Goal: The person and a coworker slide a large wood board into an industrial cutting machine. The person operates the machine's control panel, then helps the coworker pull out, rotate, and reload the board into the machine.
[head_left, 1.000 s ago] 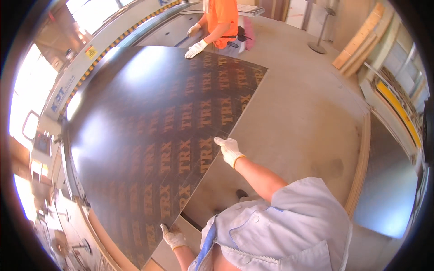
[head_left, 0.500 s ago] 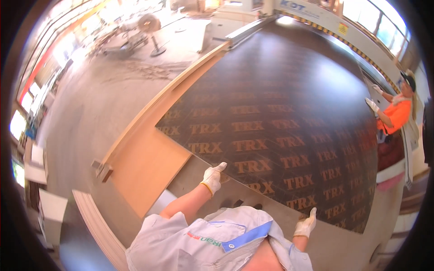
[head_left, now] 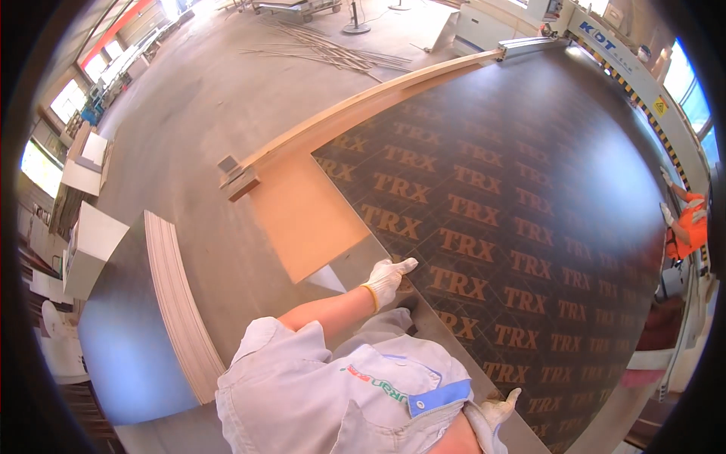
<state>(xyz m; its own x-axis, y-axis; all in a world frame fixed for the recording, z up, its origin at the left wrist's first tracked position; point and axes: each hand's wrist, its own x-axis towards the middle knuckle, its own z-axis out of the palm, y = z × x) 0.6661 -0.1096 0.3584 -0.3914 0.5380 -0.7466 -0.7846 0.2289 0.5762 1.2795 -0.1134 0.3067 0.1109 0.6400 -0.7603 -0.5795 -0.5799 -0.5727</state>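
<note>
Large dark brown film-faced plywood sheet (head_left: 529, 204) lay flat over pale wooden boards (head_left: 302, 212), near edge against body. View swung since a second ago: co-worker in orange (head_left: 688, 227) shifted from far end to right edge. Left gloved hand (head_left: 387, 278) rested flat on sheet edge, fingers extended, not clenched. Right gloved hand (head_left: 495, 408) touched near edge; grip impossible to tell. Meant sheet mid-repositioning, both people on it. Stacked panels (head_left: 144, 325) at left.

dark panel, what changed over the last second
The view swung round: the dark panel now lies to the person's right, the co-worker at its far right edge. The left hand rests flat on the near edge, the right hand at the lower corner. Both gloved hands stayed on the panel.
</note>
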